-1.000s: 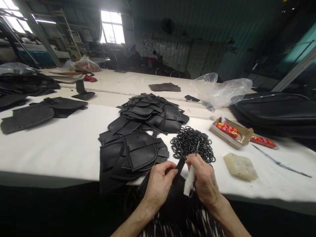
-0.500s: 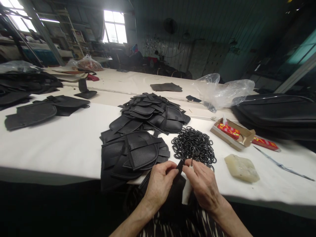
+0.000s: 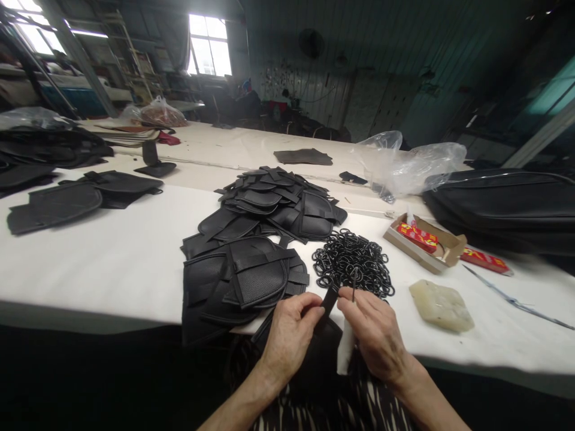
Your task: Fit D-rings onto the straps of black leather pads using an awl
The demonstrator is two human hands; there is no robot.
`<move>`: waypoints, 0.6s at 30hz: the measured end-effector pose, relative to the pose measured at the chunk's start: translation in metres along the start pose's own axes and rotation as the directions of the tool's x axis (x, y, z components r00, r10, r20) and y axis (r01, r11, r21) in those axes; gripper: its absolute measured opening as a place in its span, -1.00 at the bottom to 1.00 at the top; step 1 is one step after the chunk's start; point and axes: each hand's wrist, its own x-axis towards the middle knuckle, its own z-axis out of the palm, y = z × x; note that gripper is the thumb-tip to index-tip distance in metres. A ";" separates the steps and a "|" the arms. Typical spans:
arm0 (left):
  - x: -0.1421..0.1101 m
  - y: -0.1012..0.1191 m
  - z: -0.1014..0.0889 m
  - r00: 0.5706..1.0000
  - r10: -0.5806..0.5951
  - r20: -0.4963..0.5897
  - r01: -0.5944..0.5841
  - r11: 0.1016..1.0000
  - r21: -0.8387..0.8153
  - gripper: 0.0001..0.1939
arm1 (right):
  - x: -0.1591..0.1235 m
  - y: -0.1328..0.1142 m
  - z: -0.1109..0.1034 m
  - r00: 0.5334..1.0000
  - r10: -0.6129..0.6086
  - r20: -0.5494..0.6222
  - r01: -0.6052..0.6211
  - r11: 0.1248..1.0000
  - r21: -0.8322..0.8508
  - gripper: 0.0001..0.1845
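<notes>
My left hand (image 3: 291,329) is closed, thumb and forefinger pinching a short black strap (image 3: 330,301). The strap joins a black leather piece that hangs at the table's front edge, mostly hidden between my hands. My right hand (image 3: 375,332) is closed around a white-handled tool (image 3: 345,350); its thin dark shaft points up past my fingers, its tip hard to make out. The right fingertips are close to the strap's upper end. Just beyond them lies a heap of black metal rings (image 3: 353,260). To the left is a pile of black leather pieces with straps (image 3: 256,272).
On the right are an open cardboard box (image 3: 422,248) with red packets, a yellowish translucent block (image 3: 442,305) and a thin pointed tool (image 3: 507,298). Behind them sit a clear plastic bag (image 3: 413,164) and a large black case (image 3: 503,203). More black pieces (image 3: 67,203) lie at left.
My right hand and the white-handled tool have shifted slightly right, away from the strap, so more of the strap shows. My left hand keeps its pinch in nearly the same place.
</notes>
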 end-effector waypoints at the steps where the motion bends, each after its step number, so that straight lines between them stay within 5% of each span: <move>1: 0.000 0.000 0.000 1.000 0.000 -0.002 0.000 1.000 0.000 -0.83 | 0.001 0.001 -0.001 1.000 0.016 -0.010 -0.016 1.000 0.007 -0.74; 18: 0.000 -0.001 0.001 1.000 -0.001 -0.007 0.001 1.000 -0.015 -0.83 | -0.001 0.003 -0.003 0.998 -0.057 -0.013 0.057 0.998 0.024 -0.83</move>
